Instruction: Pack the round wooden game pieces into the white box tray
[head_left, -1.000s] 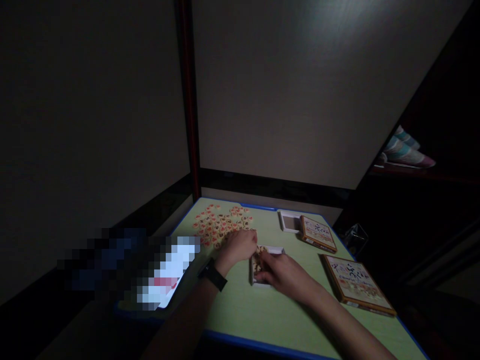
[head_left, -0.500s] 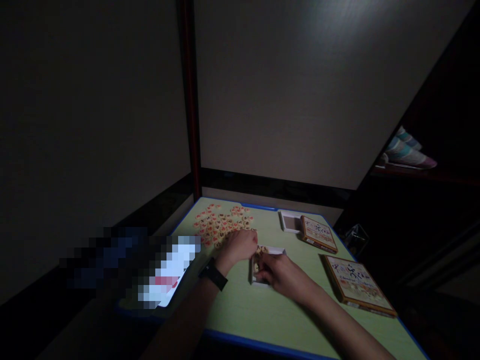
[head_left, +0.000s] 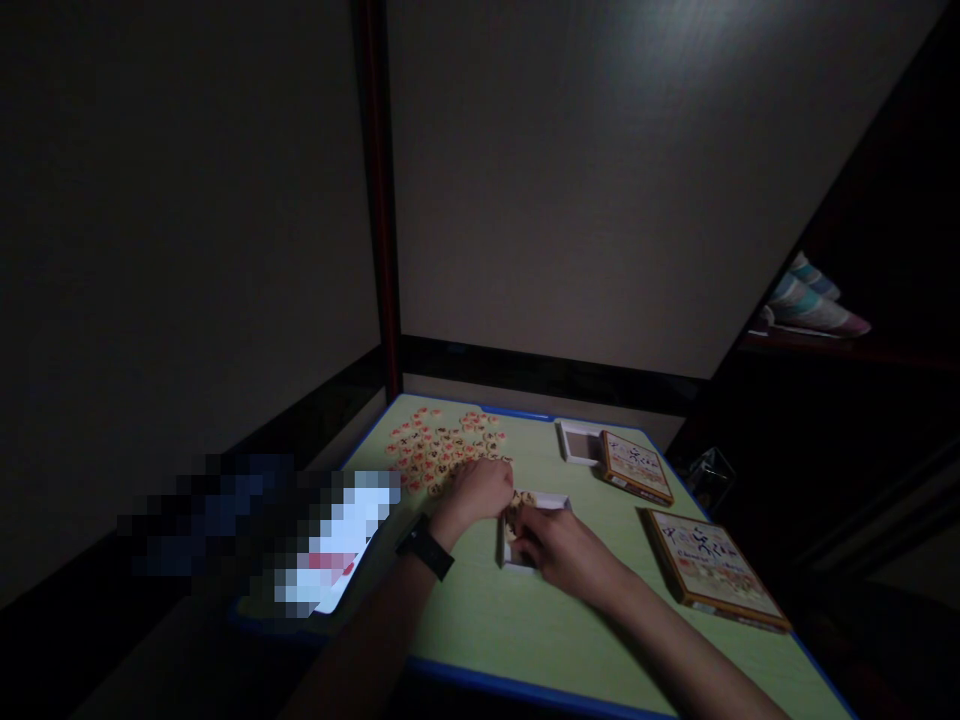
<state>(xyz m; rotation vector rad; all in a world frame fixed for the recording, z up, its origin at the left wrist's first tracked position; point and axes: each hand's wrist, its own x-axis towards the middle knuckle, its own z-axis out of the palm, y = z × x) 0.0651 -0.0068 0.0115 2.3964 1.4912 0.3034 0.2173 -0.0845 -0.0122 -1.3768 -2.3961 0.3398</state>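
A small white box (head_left: 555,499) with round game pieces in it lies in the middle of a green table (head_left: 495,620). My right hand (head_left: 561,545) rests on the box with fingers curled over the pieces inside. My left hand (head_left: 480,492), a dark watch on its wrist, is closed at the box's left edge, beside a spread of round wooden pieces (head_left: 439,445) with red and black marks. What either hand pinches is too dim to make out.
A second small white box (head_left: 579,441) lies at the far side. Two printed box lids (head_left: 634,466) (head_left: 709,568) lie on the right. A lit blurred-out screen (head_left: 330,545) sits at the table's left edge. Walls and a dark post stand close behind.
My right hand has shifted slightly left and back over the box. The left hand has barely moved.
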